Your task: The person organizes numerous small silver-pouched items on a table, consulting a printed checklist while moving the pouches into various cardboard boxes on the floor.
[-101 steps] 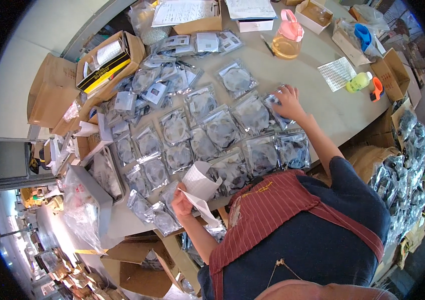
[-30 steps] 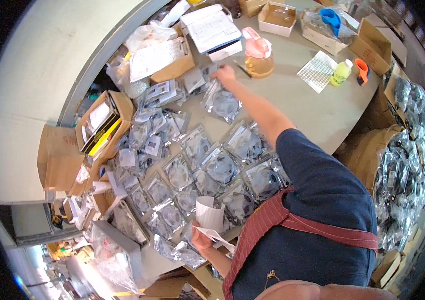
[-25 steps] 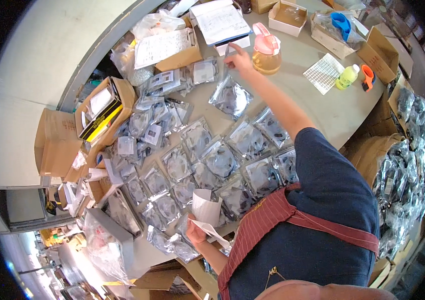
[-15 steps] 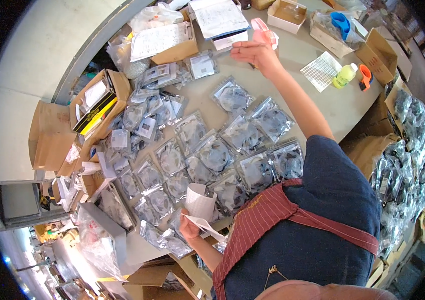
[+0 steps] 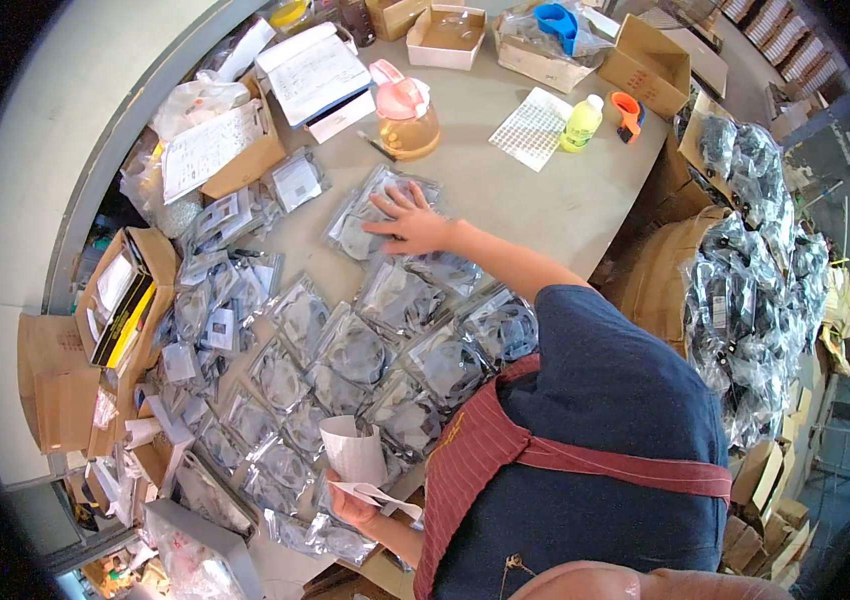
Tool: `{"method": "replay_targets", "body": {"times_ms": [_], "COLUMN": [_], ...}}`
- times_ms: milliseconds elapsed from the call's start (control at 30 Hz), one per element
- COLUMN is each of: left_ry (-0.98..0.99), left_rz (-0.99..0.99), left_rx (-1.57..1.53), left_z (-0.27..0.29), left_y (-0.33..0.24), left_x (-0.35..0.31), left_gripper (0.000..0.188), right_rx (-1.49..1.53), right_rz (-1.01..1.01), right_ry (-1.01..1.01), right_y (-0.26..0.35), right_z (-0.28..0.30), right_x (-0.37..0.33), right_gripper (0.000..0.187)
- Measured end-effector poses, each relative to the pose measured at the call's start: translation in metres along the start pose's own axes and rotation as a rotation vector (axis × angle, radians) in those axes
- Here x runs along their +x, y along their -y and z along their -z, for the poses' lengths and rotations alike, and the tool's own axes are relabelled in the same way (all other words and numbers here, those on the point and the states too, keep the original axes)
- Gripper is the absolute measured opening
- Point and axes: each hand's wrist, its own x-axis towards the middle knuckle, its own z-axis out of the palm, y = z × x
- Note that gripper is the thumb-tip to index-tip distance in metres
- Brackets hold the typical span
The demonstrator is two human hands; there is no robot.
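My left hand (image 5: 350, 502), low at the near edge of the table, grips a curled white sheet (image 5: 354, 450) whose lower end folds over the fingers. My right hand (image 5: 411, 222) reaches to the far end of the bagged parts. Its fingers are spread over a clear plastic bag (image 5: 353, 238) with a dark coiled item inside; whether the fingertips press on it I cannot tell. Rows of similar clear bags (image 5: 353, 345) cover the table between both hands, some partly hidden by my arm.
Beyond my right hand stands a pink-lidded jug (image 5: 409, 125) of amber liquid. Farther right are a sheet of small labels (image 5: 532, 128), a yellow-green bottle (image 5: 582, 124) and an orange tape dispenser (image 5: 628, 117). Cartons (image 5: 125, 300) line the left; a big carton of bagged parts (image 5: 660, 290) stands right.
My right hand has come back from beside the jug and down over the far bag, fingers now spread. The whole view has shifted right. My left hand still holds the white sheet.
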Motion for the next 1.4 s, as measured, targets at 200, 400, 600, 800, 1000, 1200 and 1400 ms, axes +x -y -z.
{"method": "replay_targets", "body": {"times_ms": [200, 400, 600, 800, 1000, 1200, 1400], "left_ry": [-0.089, -0.115, -0.191, -0.158, -0.195, -0.147, -0.03], "left_rz": [-0.061, -0.068, -0.055, -0.019, -0.016, 0.008, 0.096], "left_rx": [0.028, 0.03, -0.011, -0.056, -0.063, 0.037, 0.098], "left_z": [0.025, 0.033, 0.021, 0.018, -0.079, -0.064, -0.098], "left_y": [0.007, 0.012, 0.008, 0.016, -0.015, -0.017, -0.033], "left_x": [0.002, 0.004, 0.007, -0.012, -0.004, -0.006, 0.004], "left_gripper": [0.061, 0.061, 0.063, 0.063, 0.023, 0.015, 0.033], "right_rx": [-0.089, -0.038, -0.165, 0.175, 0.526, 0.997, 0.545], "right_rz": [-0.17, -0.173, -0.188, -0.355, -0.616, -1.109, -1.24], "right_ry": [0.218, 0.145, 0.009, -0.057, -0.615, -0.788, -0.371], "right_y": [0.051, 0.035, -0.005, 0.045, 0.005, 0.021, 0.032], "right_z": [0.006, -0.008, -0.078, 0.009, 0.081, 0.115, 0.129], "right_x": [0.044, 0.162, 0.225, 0.178, -0.037, -0.208, -0.28], "right_gripper": [0.062, 0.077, 0.071, 0.035, 0.031, 0.03, 0.067]}}
